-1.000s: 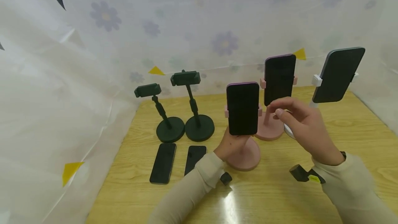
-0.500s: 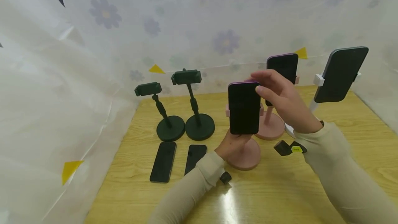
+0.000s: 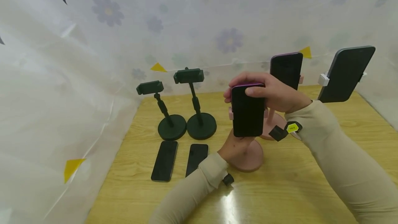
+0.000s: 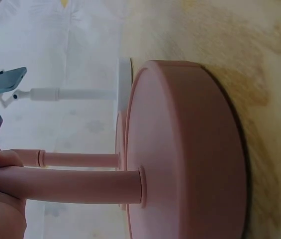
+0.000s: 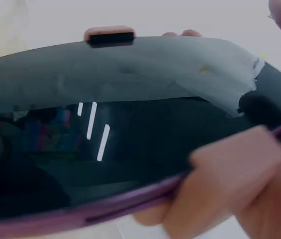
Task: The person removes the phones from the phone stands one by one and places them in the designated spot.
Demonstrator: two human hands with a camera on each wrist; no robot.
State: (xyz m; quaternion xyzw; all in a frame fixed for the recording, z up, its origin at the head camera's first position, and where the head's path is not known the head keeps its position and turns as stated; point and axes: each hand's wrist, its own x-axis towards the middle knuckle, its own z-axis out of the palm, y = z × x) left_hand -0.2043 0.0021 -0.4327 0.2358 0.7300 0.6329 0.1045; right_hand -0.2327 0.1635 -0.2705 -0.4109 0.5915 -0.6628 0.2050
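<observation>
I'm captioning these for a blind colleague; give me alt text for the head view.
A right hand grips the top of a phone in a pink stand that the left hand holds below. To the right are two more mounted phones; to the left, two phones lie before two dark green stands.

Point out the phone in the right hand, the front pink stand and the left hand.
Phone (image 3: 248,114): head view, middle of the screen.
Front pink stand (image 4: 152,134): left wrist view, top of the base.
Left hand (image 3: 237,147): head view, back of the hand.
</observation>
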